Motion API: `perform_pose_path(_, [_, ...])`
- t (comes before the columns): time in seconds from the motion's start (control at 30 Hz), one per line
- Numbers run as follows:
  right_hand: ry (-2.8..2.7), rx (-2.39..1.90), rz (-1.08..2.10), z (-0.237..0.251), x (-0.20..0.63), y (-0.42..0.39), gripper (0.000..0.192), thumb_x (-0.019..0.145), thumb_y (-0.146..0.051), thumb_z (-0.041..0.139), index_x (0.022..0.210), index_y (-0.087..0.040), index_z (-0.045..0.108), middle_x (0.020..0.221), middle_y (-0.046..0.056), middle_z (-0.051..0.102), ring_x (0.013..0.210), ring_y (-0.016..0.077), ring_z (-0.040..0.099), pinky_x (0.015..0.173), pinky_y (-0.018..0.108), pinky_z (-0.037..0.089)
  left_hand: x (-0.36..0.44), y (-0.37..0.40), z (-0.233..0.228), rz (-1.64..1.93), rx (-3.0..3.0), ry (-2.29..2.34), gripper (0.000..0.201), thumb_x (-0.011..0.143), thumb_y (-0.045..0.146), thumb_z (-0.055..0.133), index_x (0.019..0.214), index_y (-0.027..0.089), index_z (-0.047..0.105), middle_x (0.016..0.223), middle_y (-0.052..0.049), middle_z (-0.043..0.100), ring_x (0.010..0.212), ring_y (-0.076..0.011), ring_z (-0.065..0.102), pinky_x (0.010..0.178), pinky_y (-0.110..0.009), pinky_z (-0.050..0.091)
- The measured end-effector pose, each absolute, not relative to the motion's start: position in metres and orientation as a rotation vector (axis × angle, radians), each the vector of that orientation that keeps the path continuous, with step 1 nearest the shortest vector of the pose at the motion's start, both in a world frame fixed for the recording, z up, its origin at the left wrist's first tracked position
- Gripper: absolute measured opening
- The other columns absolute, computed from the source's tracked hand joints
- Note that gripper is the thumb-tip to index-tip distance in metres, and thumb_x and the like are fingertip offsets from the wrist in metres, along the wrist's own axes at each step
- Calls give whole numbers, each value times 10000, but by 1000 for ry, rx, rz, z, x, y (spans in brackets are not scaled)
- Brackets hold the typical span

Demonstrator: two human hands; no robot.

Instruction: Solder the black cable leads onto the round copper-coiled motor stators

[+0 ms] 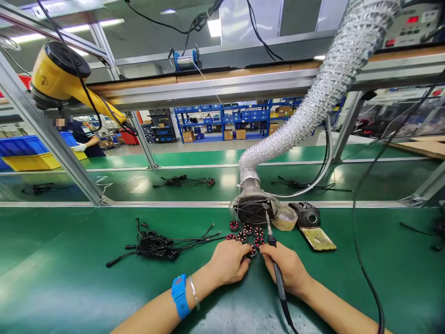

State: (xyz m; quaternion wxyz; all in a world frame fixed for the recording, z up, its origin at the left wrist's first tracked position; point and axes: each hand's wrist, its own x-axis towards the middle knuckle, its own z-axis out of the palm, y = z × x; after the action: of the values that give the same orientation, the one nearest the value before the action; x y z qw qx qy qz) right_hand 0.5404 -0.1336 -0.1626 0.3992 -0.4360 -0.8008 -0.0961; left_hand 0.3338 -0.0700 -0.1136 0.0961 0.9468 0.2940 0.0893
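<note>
Round red-and-black parts (248, 228), frame's lower centre; left hand (229, 261) curled against one, hold unclear; right hand (291, 270) closed around soldering iron (279, 279).

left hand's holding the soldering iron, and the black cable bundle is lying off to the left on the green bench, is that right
Not quite: the head view shows the soldering iron in the right hand, not the left. The black cable bundle does lie off to the left on the green bench.
</note>
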Motion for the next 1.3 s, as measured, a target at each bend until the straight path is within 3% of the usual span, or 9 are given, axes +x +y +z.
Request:
perform_pose_path(0.17, [-2152, -1130, -23, -153, 533, -146, 409, 731, -25, 484, 1102, -197, 504, 1073, 91, 659, 880, 224, 577, 753, 362, 528, 316, -77, -119, 316, 2795, 706, 382, 820, 110, 489, 1136, 253, 648, 939, -32, 717, 857, -206, 651, 794, -312, 473])
perform_pose_path(0.27, [-2196, -1169, 118, -148, 528, -152, 436, 694, -34, 511, 1096, -203, 501, 967, 72, 643, 814, 217, 535, 703, 344, 511, 306, -84, -120, 418, 2637, 900, 274, 906, 181, 457, 1105, 233, 638, 971, -27, 724, 851, -189, 646, 763, -289, 449])
perform_pose_path(0.43, [-2194, -1217, 300, -147, 518, -159, 421, 727, -110, 600, 1119, -209, 483, 936, 63, 609, 833, 226, 498, 723, 363, 484, 304, -94, -110, 333, 2402, 1110, 266, 978, 354, 402, 929, 219, 626, 627, 25, 597, 576, -151, 518, 552, -251, 317])
perform_pose_path(0.57, [-2180, -1160, 428, -150, 509, -160, 458, 766, -82, 575, 1182, -229, 450, 1025, 58, 613, 879, 221, 491, 789, 371, 468, 307, -100, -103, 305, 2306, 1151, 273, 972, 360, 408, 830, 203, 581, 595, 35, 522, 544, -132, 443, 548, -245, 272])
perform_pose_path(0.77, [-2167, -1199, 430, -151, 506, -163, 387, 778, -125, 606, 1136, -207, 482, 928, 57, 582, 855, 233, 475, 731, 362, 462, 307, -105, -98, 161, 2203, 1170, 240, 926, 327, 481, 745, 204, 581, 504, 61, 408, 485, -113, 374, 515, -244, 222])
perform_pose_path(0.9, [-2160, -1193, 461, -150, 509, -167, 410, 775, -149, 629, 1150, -206, 476, 938, 57, 577, 863, 233, 480, 737, 365, 466, 308, -102, -103, 220, 2219, 1047, 204, 940, 276, 443, 820, 196, 588, 574, 50, 476, 536, -116, 419, 553, -236, 279])
perform_pose_path(1.03, [-2160, -1205, 472, -149, 511, -167, 439, 768, -159, 640, 1169, -213, 469, 963, 60, 579, 872, 236, 483, 756, 376, 465, 311, -96, -111, 397, 2197, 919, 185, 945, 237, 420, 933, 183, 597, 794, 5, 606, 701, -129, 512, 665, -230, 351])
perform_pose_path(1.2, [-2173, -1186, 499, -150, 514, -169, 417, 769, -161, 638, 1151, -213, 476, 977, 61, 586, 876, 232, 485, 757, 367, 459, 310, -99, -114, 248, 2121, 999, 197, 891, 308, 501, 755, 191, 582, 537, 64, 389, 510, -104, 340, 522, -242, 233])
perform_pose_path(1.3, [-2171, -1189, 500, -149, 513, -169, 394, 769, -160, 633, 1129, -209, 482, 962, 60, 584, 868, 230, 485, 739, 355, 456, 311, -100, -119, 191, 1925, 1000, 181, 832, 301, 527, 703, 186, 581, 508, 69, 351, 492, -99, 293, 507, -244, 203])
